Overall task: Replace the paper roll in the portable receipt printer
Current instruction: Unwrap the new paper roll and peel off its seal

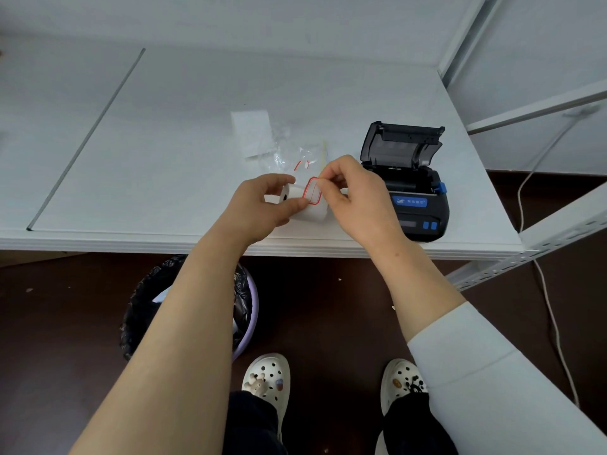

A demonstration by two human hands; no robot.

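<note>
Now the left hand (272, 200) pinches the paper roll (303, 201) by its ends at frame centre, just above the desk (164, 152) — the right hand (353, 192) nips the red-edged sticker (312, 191) at its corner. Light and crushable, the roll wants an end-to-end hold. Right of centre, the printer (414, 195) sits with its lid up.

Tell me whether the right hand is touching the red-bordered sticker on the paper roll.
Touching. The head view shows the right hand pinching the top corner of the red-bordered sticker between thumb and forefinger, while the left hand holds the paper roll.
</note>
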